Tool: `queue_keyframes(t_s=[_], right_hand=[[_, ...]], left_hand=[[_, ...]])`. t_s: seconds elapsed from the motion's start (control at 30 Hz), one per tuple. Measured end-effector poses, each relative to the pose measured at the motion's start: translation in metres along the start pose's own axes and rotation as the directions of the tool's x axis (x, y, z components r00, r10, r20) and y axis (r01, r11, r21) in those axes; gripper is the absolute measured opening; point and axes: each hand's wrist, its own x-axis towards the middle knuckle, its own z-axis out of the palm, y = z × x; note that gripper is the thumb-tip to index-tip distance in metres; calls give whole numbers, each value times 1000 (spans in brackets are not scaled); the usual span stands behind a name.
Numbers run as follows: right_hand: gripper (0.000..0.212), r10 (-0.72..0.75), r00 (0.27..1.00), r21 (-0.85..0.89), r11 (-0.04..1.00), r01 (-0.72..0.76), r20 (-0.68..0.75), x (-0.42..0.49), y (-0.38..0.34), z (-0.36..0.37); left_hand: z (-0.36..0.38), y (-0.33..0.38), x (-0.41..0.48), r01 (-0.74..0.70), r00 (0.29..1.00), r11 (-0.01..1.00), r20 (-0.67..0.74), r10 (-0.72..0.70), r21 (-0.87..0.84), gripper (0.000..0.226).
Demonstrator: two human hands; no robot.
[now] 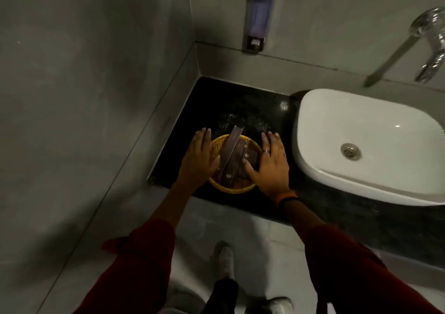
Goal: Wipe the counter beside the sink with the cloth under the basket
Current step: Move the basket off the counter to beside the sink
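Note:
A yellow woven basket (231, 189) stands on the black stone counter (231, 101), left of the white sink (361, 133). It holds brown boxes (232, 154), one long and leaning up over the far rim. My left hand (199, 157) lies flat over the basket's left rim, fingers straight, thumb above the inside. My right hand (269, 162), with a ring, lies the same way over the right rim. No cloth shows; anything beneath the basket is hidden.
Water drops (240, 121) glisten on the counter beyond the basket. Grey walls close in the counter on the left and at the back. A soap dispenser (261, 15) hangs on the back wall, and a chrome tap (428, 46) reaches over the sink.

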Motion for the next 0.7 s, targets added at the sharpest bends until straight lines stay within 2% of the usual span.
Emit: queue_keyframes(t_s=[0.1,0.13,0.2,0.3,0.4,0.5,0.63,0.7], right_hand=[[84,195,973,185,959,-215,122,-9,0,18],[82,232,955,222,937,-271,186,-14,0,24],[75,260,938,291,901,-321,227,-15,0,31],[67,293,932,357,865,-353,213,-10,2,35],[63,389,894,388,806,-447,222,-5,3,33],[49,442,884,478,750,-458,153,-13,10,22],[15,453,886,574,702,-421,95,-51,37,6],[15,448,892,584,709,-396,62,-74,55,-3]], left_hand=[[11,-11,6,157,983,985,112,-148,-75,81],[15,-12,8,199,969,977,163,-185,-74,81],[22,-13,14,250,948,966,222,-230,-66,75],[28,-13,19,293,939,953,210,-272,-73,58],[29,-10,22,373,923,913,165,-348,-164,49],[23,3,17,388,920,894,151,-361,-226,49],[27,32,-14,382,924,864,137,-357,-328,61],[38,49,-33,372,928,858,163,-335,-355,64]])
